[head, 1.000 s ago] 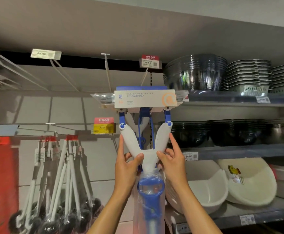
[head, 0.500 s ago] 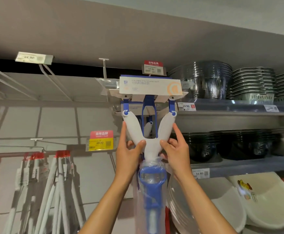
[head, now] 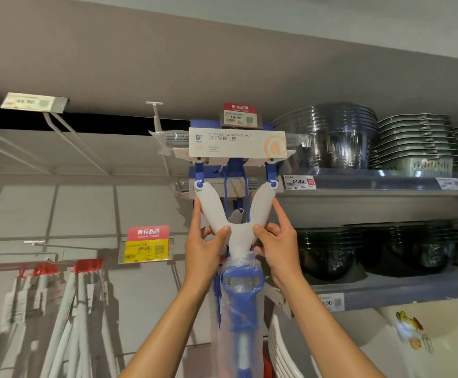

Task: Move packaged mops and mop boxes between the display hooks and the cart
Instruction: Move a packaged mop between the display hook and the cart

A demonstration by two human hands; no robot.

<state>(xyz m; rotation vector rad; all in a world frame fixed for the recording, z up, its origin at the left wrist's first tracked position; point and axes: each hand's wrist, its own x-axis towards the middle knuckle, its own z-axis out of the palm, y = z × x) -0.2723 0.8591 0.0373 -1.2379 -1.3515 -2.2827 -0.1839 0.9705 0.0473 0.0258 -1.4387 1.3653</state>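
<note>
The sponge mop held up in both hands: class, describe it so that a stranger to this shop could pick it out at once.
Find the shelf of stacked steel bowls at upper right; just left of it, under the red 19.90 price tag, is the sponge mop. The left hand and right hand grip its white Y-shaped fork. Unlike the red-tagged mops at lower left, it has blue joints and a white card reading FOLDABLE PVA SPONGE MOP.

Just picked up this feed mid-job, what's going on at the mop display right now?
A person holds a packaged sponge mop up at the display hooks. The left hand and right hand each grip the white Y-shaped yoke below the mop head, index fingers straight along its arms. The labelled head sits just under the 19.90 price tag. Whether it hangs on the hook cannot be told.
</note>
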